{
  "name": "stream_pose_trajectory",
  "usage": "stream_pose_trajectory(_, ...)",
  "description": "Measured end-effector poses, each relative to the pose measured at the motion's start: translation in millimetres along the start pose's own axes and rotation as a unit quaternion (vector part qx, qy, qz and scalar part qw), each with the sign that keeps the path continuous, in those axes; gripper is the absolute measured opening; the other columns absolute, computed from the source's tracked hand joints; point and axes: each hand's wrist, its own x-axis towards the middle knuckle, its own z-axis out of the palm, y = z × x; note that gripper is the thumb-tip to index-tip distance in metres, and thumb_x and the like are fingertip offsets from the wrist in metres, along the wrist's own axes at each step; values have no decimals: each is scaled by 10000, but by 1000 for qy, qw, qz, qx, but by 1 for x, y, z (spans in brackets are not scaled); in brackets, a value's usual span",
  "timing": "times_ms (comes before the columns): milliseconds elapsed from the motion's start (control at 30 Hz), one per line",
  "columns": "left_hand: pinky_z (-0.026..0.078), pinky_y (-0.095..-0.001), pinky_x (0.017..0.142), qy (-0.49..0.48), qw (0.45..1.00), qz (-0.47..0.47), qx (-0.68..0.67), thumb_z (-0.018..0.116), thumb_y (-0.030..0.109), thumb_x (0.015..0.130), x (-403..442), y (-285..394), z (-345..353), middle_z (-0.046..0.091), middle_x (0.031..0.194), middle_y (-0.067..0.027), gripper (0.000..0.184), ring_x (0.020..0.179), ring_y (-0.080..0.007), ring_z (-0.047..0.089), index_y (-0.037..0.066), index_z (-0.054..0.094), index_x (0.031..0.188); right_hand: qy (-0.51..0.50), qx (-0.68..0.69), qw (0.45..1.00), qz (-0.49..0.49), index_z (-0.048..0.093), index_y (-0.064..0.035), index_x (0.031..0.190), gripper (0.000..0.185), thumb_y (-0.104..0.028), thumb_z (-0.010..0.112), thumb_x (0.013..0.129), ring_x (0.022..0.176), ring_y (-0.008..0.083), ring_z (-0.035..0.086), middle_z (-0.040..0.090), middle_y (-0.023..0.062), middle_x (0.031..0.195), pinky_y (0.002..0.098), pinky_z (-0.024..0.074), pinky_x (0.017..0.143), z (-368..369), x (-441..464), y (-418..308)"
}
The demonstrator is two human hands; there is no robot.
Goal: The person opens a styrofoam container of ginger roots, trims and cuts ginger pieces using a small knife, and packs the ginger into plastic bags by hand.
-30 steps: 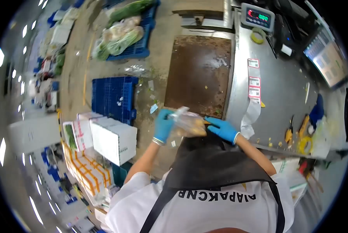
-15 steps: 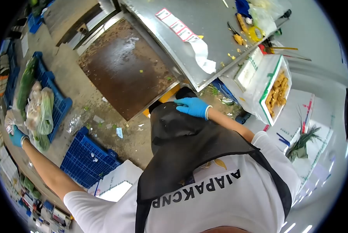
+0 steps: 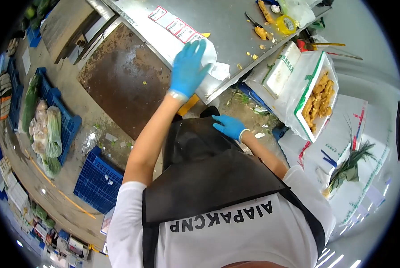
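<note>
My left hand (image 3: 187,70), in a blue glove, reaches over the near edge of the metal table (image 3: 235,33). Its fingers are stretched out and the thumb stands apart, with nothing seen in the grasp. Under or just beyond its fingertips lies a strip of white labels with red borders (image 3: 175,27); whether they touch is unclear. The strip's blank tail (image 3: 220,70) curls toward the table corner. My right hand (image 3: 230,127), also blue-gloved, lies with fingers extended by the black apron (image 3: 200,138) at my lap.
Ginger fills a white foam box (image 3: 318,105) at right. A knife (image 3: 252,19), ginger pieces and yellow tape (image 3: 286,24) lie on the table. Bagged vegetables (image 3: 52,131) rest on a blue crate (image 3: 70,118) at left; another blue crate (image 3: 97,183) is nearer. A brown board (image 3: 124,76) sits low.
My left hand has swung from a pale bagged item beside the left crate, across to the label strip on the table. My right hand stays near my lap. The view has shifted slightly.
</note>
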Motion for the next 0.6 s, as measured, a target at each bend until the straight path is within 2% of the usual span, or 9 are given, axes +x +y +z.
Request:
stream_pose_trajectory(67,422,-449,966,-24,992,-44,118,654,491,830,-8,-5,75,564,1235,-174,761,1144,-308,541,46,426,1404,-2,10,1000,4,549,-134,1338,492,-414,529,934,1120,372,576,596,185,1256,432,451,979,-16,-9,19)
stream_pose_trajectory(100,413,-455,935,-195,961,-145,131,626,590,809,-8,0,89,565,1197,-158,807,1107,-281,540,34,462,1370,-1,18,1000,6,552,-134,1335,486,-407,533,934,1117,369,578,598,185,1254,431,455,975,-23,-13,30)
stream_pose_trajectory(200,415,-436,915,-140,964,-106,198,629,580,811,-17,4,120,587,1133,-150,760,1048,-273,550,37,494,1325,40,69,997,0,569,-121,1317,468,-390,543,934,1111,363,585,606,183,1249,423,463,966,-35,-23,74)
stream_pose_trajectory(233,419,-435,905,-153,965,-130,167,653,535,809,-11,12,115,595,1121,-153,687,1021,-286,557,27,534,1257,56,108,993,-9,584,-106,1298,452,-378,543,940,1121,354,588,619,181,1233,412,465,966,-31,-22,101)
stream_pose_trajectory(333,426,-429,894,-122,968,-140,169,681,468,807,-10,16,124,594,1132,-164,617,1021,-306,559,13,560,1205,86,154,984,-14,585,-93,1295,443,-362,548,944,1115,332,608,629,172,1227,403,474,951,-42,-14,161)
stream_pose_trajectory(400,428,-435,933,-103,969,-167,151,700,410,805,-9,28,124,574,1187,-192,598,1078,-344,543,-12,558,1205,82,166,983,22,576,-96,1307,434,-317,573,933,1069,304,638,647,159,1205,383,484,933,-67,-3,197)
stream_pose_trajectory(467,421,-440,969,-91,965,-196,145,700,403,805,-9,42,132,560,1224,-213,626,1123,-364,529,-29,543,1229,124,419,898,44,606,-84,1269,403,-269,601,912,981,289,657,671,147,1152,376,500,890,-62,24,258)
stream_pose_trajectory(533,356,-453,1065,-62,970,-202,117,694,436,819,-19,45,150,478,1341,-284,775,1256,-412,445,-93,448,1328,187,467,860,85,673,-93,1142,320,-267,636,877,904,271,655,694,145,1055,375,513,835,-53,57,322)
stream_pose_trajectory(600,293,-468,1109,-44,963,-178,199,650,462,859,-27,51,171,395,1421,-309,836,1314,-445,379,-109,358,1395,234,307,905,180,701,-99,1003,265,-307,668,842,882,288,657,696,150,1000,407,515,793,-42,94,373)
